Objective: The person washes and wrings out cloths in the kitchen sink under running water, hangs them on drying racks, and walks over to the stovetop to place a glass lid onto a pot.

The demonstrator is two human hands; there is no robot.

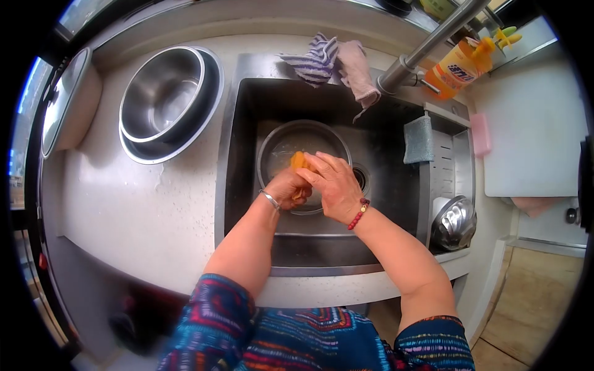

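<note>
Over the sink, my left hand (288,188) is closed around an orange lump (301,161), whose kind I cannot make out. A bit of the same colour shows below the curled fingers. My right hand (336,187) meets it from the other side, fingers and thumb pressed on the lump and partly hiding it. Both hands are above a round metal basin (272,141) with water in it. The basin stands in the dark sink (387,204), beside the drain (359,178).
Nested steel bowls (162,93) stand on the left counter, near a lidded pot (83,105). A striped cloth (314,60) and a pink cloth (357,71) lie behind the sink. To the right are the faucet (396,74), orange soap bottle (456,69), grey scrub cloth (419,139) and cutting board (532,123).
</note>
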